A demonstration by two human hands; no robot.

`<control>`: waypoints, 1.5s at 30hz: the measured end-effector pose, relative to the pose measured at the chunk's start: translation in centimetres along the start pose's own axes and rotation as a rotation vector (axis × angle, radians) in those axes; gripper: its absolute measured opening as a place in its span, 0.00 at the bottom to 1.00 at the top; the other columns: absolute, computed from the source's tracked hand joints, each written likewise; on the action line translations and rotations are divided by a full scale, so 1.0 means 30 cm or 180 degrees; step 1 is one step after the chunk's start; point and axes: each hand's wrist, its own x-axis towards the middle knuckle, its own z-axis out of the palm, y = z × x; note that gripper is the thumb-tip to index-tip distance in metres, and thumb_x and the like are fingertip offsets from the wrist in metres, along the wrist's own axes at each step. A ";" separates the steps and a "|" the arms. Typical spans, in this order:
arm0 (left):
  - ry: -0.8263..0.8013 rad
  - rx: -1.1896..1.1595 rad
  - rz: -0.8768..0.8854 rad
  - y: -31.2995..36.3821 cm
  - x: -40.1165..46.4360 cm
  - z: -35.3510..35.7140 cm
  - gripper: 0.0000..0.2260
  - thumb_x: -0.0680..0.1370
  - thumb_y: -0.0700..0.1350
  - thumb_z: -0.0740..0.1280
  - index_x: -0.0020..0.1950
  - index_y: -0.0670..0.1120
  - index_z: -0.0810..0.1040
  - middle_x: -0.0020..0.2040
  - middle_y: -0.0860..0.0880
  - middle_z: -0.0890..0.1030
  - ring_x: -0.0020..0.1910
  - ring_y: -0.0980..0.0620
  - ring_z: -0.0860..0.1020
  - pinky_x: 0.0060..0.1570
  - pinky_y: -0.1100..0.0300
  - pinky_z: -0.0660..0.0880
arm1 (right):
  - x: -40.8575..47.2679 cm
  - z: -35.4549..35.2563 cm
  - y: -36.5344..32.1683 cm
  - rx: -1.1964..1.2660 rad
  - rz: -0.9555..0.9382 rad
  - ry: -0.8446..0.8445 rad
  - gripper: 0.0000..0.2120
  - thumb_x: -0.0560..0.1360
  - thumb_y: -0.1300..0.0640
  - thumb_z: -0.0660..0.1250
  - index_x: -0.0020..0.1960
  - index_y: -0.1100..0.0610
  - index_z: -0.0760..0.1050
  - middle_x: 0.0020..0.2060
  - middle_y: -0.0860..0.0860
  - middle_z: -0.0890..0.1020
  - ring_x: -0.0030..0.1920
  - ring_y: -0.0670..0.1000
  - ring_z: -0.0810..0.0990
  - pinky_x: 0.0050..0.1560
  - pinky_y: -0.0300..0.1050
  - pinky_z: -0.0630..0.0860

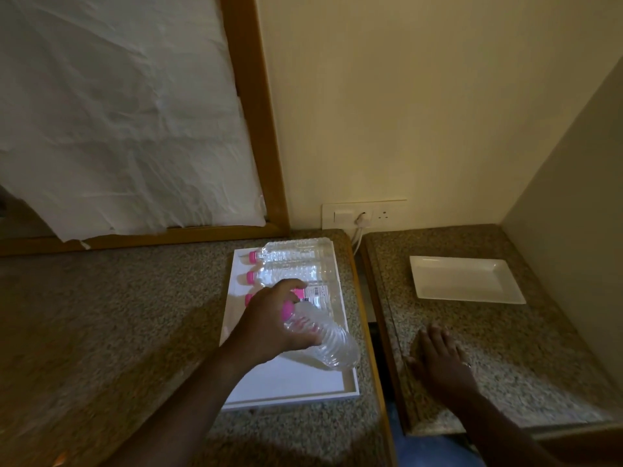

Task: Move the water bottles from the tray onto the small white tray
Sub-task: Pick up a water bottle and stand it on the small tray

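Note:
A large white tray point(296, 385) lies on the left granite counter. Three clear water bottles with pink caps lie on it: the far one point(293, 252), a second point(290, 273) just nearer, and a third point(318, 296) partly hidden behind my hand. My left hand point(269, 326) is shut on a fourth bottle point(325, 342), held tilted just above the tray with its pink cap up near my fingers. The small white tray point(463, 279) sits bare on the right counter. My right hand point(438, 355) rests flat on that counter in front of it, fingers spread.
A narrow gap point(371, 318) separates the two granite counters. A wall socket point(362, 215) with a plugged white cable sits behind them. A wood-framed panel covered with white sheet point(118, 112) stands at the back left. A wall point(573, 197) closes the right side.

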 end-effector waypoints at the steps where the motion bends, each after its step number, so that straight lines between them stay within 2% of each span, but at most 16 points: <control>1: 0.0158 -0.0186 -0.0024 0.008 -0.003 0.016 0.37 0.53 0.65 0.80 0.58 0.70 0.68 0.55 0.60 0.77 0.52 0.63 0.76 0.47 0.69 0.75 | -0.001 0.002 0.000 0.0002 0.0005 0.0007 0.36 0.80 0.35 0.49 0.79 0.53 0.42 0.79 0.56 0.41 0.78 0.58 0.39 0.76 0.59 0.42; 4: 0.0587 -0.0804 -0.0136 0.020 -0.011 0.084 0.37 0.54 0.60 0.83 0.60 0.62 0.73 0.56 0.59 0.79 0.54 0.63 0.77 0.47 0.69 0.76 | 0.001 0.005 -0.006 -0.0024 0.0004 0.0021 0.36 0.80 0.34 0.49 0.79 0.53 0.43 0.79 0.56 0.42 0.78 0.58 0.40 0.76 0.58 0.43; 8: 0.0735 -0.1147 -0.0628 0.014 -0.010 0.164 0.28 0.57 0.54 0.83 0.54 0.52 0.79 0.48 0.53 0.84 0.49 0.57 0.82 0.50 0.58 0.78 | 0.000 -0.005 -0.004 0.0025 -0.0023 -0.0003 0.37 0.79 0.32 0.49 0.79 0.52 0.43 0.79 0.55 0.43 0.78 0.57 0.39 0.76 0.58 0.42; 11: 0.0780 -0.1100 -0.0732 0.023 0.009 0.158 0.25 0.54 0.57 0.81 0.47 0.54 0.79 0.40 0.58 0.85 0.42 0.63 0.82 0.38 0.70 0.76 | -0.002 -0.020 0.009 0.0023 -0.0063 -0.0010 0.38 0.78 0.31 0.50 0.79 0.51 0.44 0.79 0.54 0.44 0.78 0.57 0.40 0.75 0.58 0.43; 12: 0.0753 -0.1028 -0.0704 0.037 0.020 0.155 0.26 0.54 0.56 0.82 0.47 0.53 0.79 0.40 0.58 0.85 0.41 0.63 0.82 0.37 0.70 0.75 | -0.003 -0.025 0.019 0.0029 -0.0080 -0.0017 0.38 0.78 0.31 0.50 0.79 0.51 0.45 0.79 0.54 0.44 0.78 0.57 0.41 0.75 0.59 0.43; 15: 0.0597 -0.0774 -0.0519 0.111 0.062 0.151 0.28 0.56 0.55 0.83 0.52 0.51 0.79 0.44 0.54 0.84 0.44 0.60 0.81 0.44 0.61 0.77 | -0.005 -0.036 0.048 0.0099 -0.0152 -0.0009 0.39 0.77 0.31 0.53 0.79 0.51 0.49 0.80 0.55 0.46 0.78 0.57 0.43 0.76 0.59 0.45; 17: 0.0556 -0.0758 -0.0364 0.169 0.095 0.148 0.30 0.55 0.58 0.81 0.53 0.51 0.79 0.45 0.55 0.84 0.43 0.63 0.81 0.43 0.63 0.76 | -0.010 -0.045 0.067 0.0123 -0.0227 0.0054 0.39 0.76 0.30 0.53 0.78 0.52 0.52 0.80 0.56 0.50 0.78 0.57 0.45 0.76 0.59 0.47; 20: 0.0477 -0.0753 -0.0102 0.294 0.185 0.179 0.29 0.54 0.61 0.79 0.52 0.54 0.79 0.44 0.57 0.83 0.42 0.63 0.81 0.41 0.65 0.76 | -0.013 -0.061 0.148 0.0129 -0.0230 0.0126 0.43 0.72 0.25 0.47 0.78 0.52 0.55 0.79 0.57 0.53 0.78 0.58 0.47 0.76 0.60 0.50; 24: 0.0051 -0.0795 0.0333 0.457 0.348 0.293 0.29 0.55 0.57 0.81 0.53 0.54 0.78 0.45 0.56 0.83 0.44 0.65 0.81 0.40 0.72 0.75 | -0.014 -0.082 0.309 0.0064 -0.0017 0.0174 0.50 0.68 0.20 0.40 0.79 0.51 0.52 0.80 0.56 0.48 0.78 0.58 0.44 0.76 0.60 0.46; 27: -0.0088 -0.0619 0.0569 0.561 0.499 0.455 0.30 0.57 0.54 0.83 0.55 0.51 0.76 0.49 0.55 0.82 0.47 0.60 0.81 0.46 0.64 0.77 | -0.012 -0.100 0.436 0.0123 0.0203 0.0295 0.49 0.68 0.19 0.39 0.79 0.49 0.48 0.79 0.54 0.45 0.78 0.57 0.42 0.75 0.58 0.42; 29: -0.0133 -0.0432 0.0645 0.622 0.589 0.564 0.31 0.58 0.56 0.82 0.56 0.51 0.75 0.49 0.56 0.81 0.48 0.56 0.79 0.44 0.71 0.73 | -0.003 -0.120 0.498 0.0186 0.0282 0.0349 0.47 0.71 0.20 0.42 0.79 0.49 0.47 0.79 0.54 0.44 0.78 0.56 0.40 0.73 0.55 0.38; 30: -0.0180 -0.0460 0.0657 0.648 0.629 0.621 0.31 0.58 0.56 0.82 0.55 0.53 0.74 0.47 0.59 0.79 0.47 0.58 0.78 0.41 0.78 0.70 | 0.003 -0.128 0.522 0.0211 0.0299 0.0351 0.46 0.72 0.21 0.43 0.79 0.50 0.47 0.79 0.54 0.44 0.78 0.56 0.39 0.73 0.54 0.37; 32: -0.0223 -0.0546 0.0730 0.685 0.694 0.724 0.30 0.58 0.54 0.83 0.54 0.56 0.72 0.44 0.64 0.75 0.44 0.61 0.76 0.38 0.81 0.67 | 0.018 -0.138 0.550 0.0197 0.0291 0.0397 0.45 0.73 0.23 0.45 0.79 0.51 0.47 0.79 0.56 0.44 0.78 0.57 0.39 0.73 0.56 0.35; 35: -0.0288 -0.0573 0.0811 0.707 0.766 0.854 0.30 0.58 0.52 0.83 0.56 0.52 0.74 0.45 0.61 0.77 0.45 0.59 0.77 0.41 0.76 0.71 | 0.027 -0.130 0.556 0.0210 0.0209 0.0558 0.44 0.74 0.23 0.42 0.79 0.50 0.45 0.79 0.56 0.44 0.78 0.58 0.39 0.76 0.61 0.39; 39: -0.0390 -0.0549 0.0666 0.706 0.834 0.984 0.30 0.58 0.50 0.83 0.56 0.50 0.76 0.51 0.51 0.82 0.50 0.51 0.80 0.50 0.57 0.77 | 0.032 -0.115 0.559 0.0257 0.0145 0.0669 0.42 0.75 0.25 0.47 0.79 0.52 0.48 0.79 0.57 0.46 0.78 0.59 0.41 0.76 0.65 0.46; 45: -0.0336 -0.0429 0.0655 0.699 0.885 1.073 0.32 0.58 0.50 0.83 0.58 0.47 0.76 0.53 0.49 0.82 0.52 0.50 0.80 0.51 0.57 0.75 | 0.037 -0.103 0.574 0.0198 0.0147 0.0702 0.44 0.75 0.25 0.47 0.79 0.54 0.48 0.79 0.58 0.46 0.78 0.58 0.40 0.76 0.63 0.44</control>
